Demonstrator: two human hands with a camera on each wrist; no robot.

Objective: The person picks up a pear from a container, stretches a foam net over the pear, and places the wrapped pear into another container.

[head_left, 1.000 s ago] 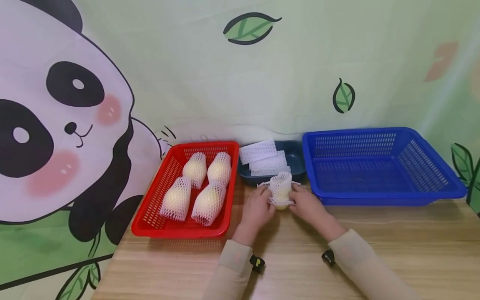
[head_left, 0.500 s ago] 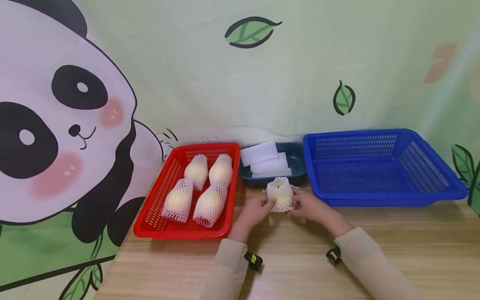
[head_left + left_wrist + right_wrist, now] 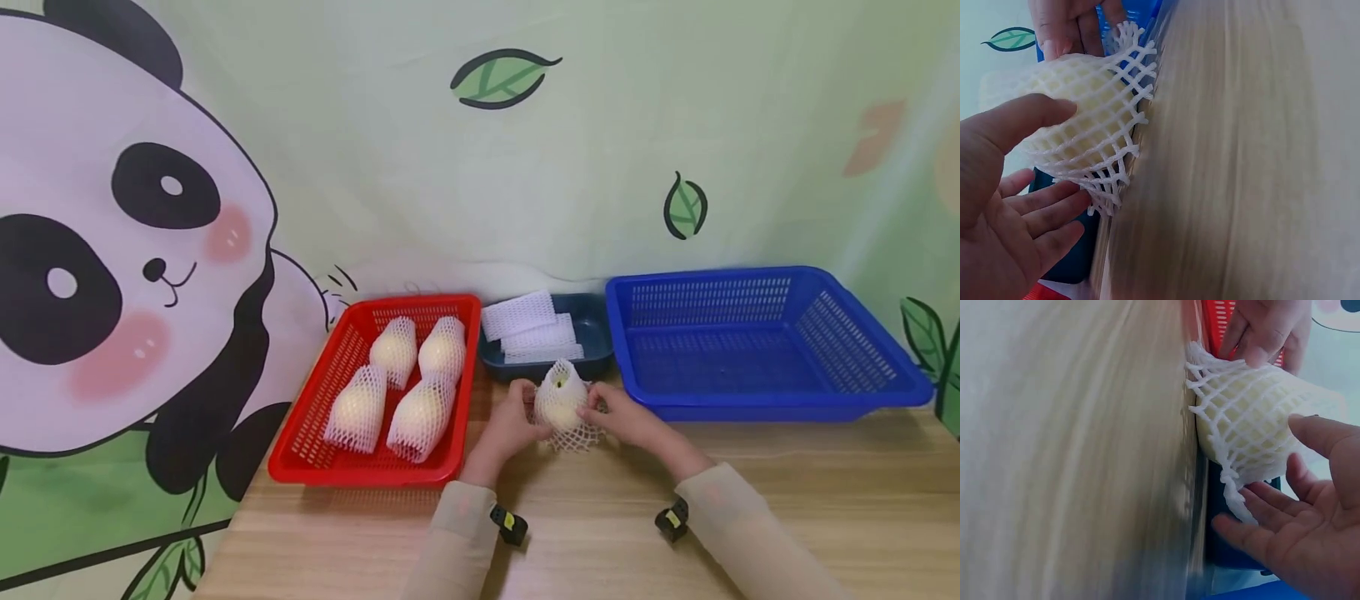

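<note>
A pale yellow round fruit (image 3: 561, 414), with a dark stem spot, stands on the wooden table inside a white foam net sleeve (image 3: 1094, 119). The sleeve narrows above the fruit and flares in loose mesh at its lower edge. From the left, my left hand (image 3: 510, 427) holds the netted fruit, its thumb on the mesh and fingers at the net's edge. My right hand (image 3: 624, 417) grips the other side; in the right wrist view its thumb lies against the net and its fingers reach under the flared edge.
To the left is a red basket (image 3: 367, 478) with several netted fruits (image 3: 356, 412). Behind the hands, a dark teal tray (image 3: 597, 327) holds flat foam sleeves (image 3: 525, 315). A blue basket (image 3: 780, 402) stands at the right, close to the right hand.
The foam net, bunched up with the fruit low in it a second ago, has been drawn down over the fruit. Its lower edge now spreads out near the table.
</note>
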